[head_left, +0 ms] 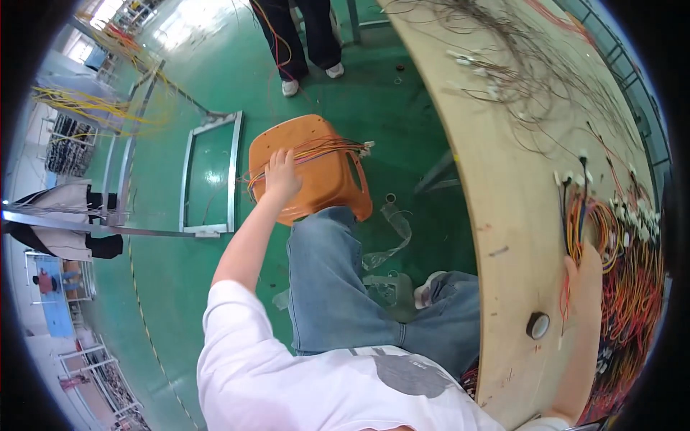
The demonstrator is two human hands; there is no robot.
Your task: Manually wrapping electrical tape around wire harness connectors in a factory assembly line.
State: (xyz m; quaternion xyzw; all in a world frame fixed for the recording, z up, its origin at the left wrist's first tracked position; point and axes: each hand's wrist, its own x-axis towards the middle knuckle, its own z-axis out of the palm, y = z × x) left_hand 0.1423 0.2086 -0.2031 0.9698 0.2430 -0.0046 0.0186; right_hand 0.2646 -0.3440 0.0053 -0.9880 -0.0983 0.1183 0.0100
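An orange plastic chair (305,188) stands on the floor to my left, with a bundle of colored wires (327,149) laid across it. The wires end in white connectors at the right. My left hand (282,176) rests over this bundle, fingers stretched out. At the right side of the wooden table (517,237), my right hand (586,267) is closed around a looped wire harness (577,219) of yellow, red and black wires. Its fingers are partly hidden. Dark and white connectors show at the harness's upper end.
A black tape roll (537,325) lies on the table. Thin dark wires (514,61) spread over its far end, and many red and orange wires (632,337) pile up beyond its right edge. A metal frame (233,172) stands left of the chair. Another person's legs (298,36) are beyond it.
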